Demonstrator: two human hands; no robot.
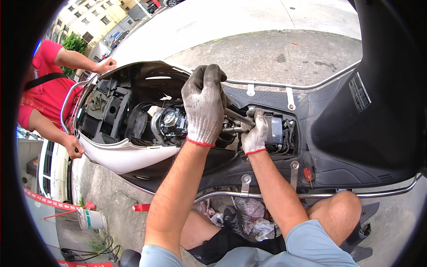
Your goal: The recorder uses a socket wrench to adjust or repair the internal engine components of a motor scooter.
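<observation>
Both my hands wear grey-white work gloves with red cuffs. Over the open body of a scooter, my left hand (pixel 204 104) is closed in a fist; what it grips is hidden. A metal bar (pixel 239 117) slants from beside this hand toward my right hand (pixel 255 132), whose fingers are wrapped around its end. Below the bar, a second shiny metal piece (pixel 230 130) meets my right hand's fingertips. Left of my left hand, the exposed engine parts (pixel 170 119) show inside the body. A black battery (pixel 276 129) sits in the floorboard opening beside my right hand.
At the scooter's rear, a person in a red shirt (pixel 49 95) has both hands by the grab rail (pixel 66 104). A red-handled screwdriver (pixel 308 174) lies on the floorboard. A chrome side rail (pixel 356 194) runs near my knees; a white bucket (pixel 92 219) stands lower left.
</observation>
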